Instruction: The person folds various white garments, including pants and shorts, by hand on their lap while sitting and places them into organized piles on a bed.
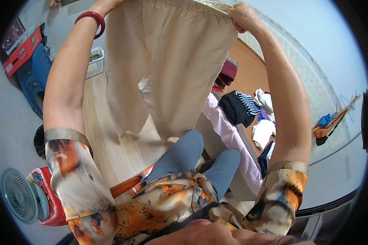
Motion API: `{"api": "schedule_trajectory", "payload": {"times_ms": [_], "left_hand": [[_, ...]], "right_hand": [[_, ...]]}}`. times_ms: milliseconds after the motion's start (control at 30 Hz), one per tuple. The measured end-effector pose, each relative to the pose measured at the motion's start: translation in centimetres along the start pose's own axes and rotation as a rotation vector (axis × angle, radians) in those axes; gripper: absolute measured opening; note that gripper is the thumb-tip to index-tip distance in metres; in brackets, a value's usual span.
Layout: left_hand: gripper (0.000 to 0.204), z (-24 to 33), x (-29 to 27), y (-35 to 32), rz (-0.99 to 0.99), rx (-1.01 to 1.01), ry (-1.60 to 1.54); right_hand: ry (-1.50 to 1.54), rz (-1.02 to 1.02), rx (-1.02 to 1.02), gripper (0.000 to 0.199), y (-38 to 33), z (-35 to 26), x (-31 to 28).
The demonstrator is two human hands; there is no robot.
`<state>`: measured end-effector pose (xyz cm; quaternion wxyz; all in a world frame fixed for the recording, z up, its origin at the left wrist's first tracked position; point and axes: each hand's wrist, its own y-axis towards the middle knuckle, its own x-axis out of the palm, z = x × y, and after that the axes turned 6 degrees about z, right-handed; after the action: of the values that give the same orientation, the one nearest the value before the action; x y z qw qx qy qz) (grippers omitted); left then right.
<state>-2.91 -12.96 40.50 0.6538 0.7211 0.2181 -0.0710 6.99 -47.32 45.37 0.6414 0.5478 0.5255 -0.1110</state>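
Observation:
A pair of beige trousers (171, 53) with a gathered elastic waist hangs spread out in front of me, held up by its two upper corners. My right hand (245, 17) is closed on the right end of the waistband. At the upper left, my left hand (108, 4) is partly cut off by the picture's edge; it grips the other end of the waistband. The legs of the trousers drop down toward my knees (188, 143), and their cloth hides part of the floor behind.
Right of my knees are folded clothes: a dark and striped pile (239, 107), a maroon stack (227, 73) and white pieces (263, 132). A pink cloth (229, 130) lies along the edge. Leftward stand a fan (18, 196), a blue plastic stool (32, 79) and a white basket (95, 65).

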Motion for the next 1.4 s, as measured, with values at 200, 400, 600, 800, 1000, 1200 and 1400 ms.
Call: {"api": "schedule_trajectory", "payload": {"times_ms": [200,400,600,800,1000,1200,1400], "left_hand": [[0.018,0.1,-0.3,0.0,-0.003,-0.009,0.002],[0.017,-0.4,-0.3,0.0,-0.012,-0.05,0.002],[0.017,0.3,-0.9,0.1,-0.117,-0.079,0.014],[0.018,1.1,-1.5,0.2,-0.186,-0.12,-0.028],[0.021,1.0,-1.1,0.0,-0.115,-0.055,-0.141],[0.024,3.5,-5.7,-1.9,-0.047,0.109,-0.236],[0.02,19.1,-10.9,-17.4,0.274,0.566,-0.775]], "right_hand": [[0.003,-0.037,-0.01,0.029,-0.1,0.4,0.4],[0.041,-0.073,0.016,0.026,-0.6,0.0,0.3],[-0.005,-0.137,0.12,0.024,-2.1,-1.4,-0.5],[-0.009,-0.275,0.113,0.027,-1.3,0.3,-0.7],[0.077,-0.22,0.241,0.026,-2.2,-0.8,-0.1],[0.115,0.058,0.031,0.028,-1.8,5.1,0.9],[0.893,0.533,0.095,0.021,-12.7,14.5,1.8]]}}
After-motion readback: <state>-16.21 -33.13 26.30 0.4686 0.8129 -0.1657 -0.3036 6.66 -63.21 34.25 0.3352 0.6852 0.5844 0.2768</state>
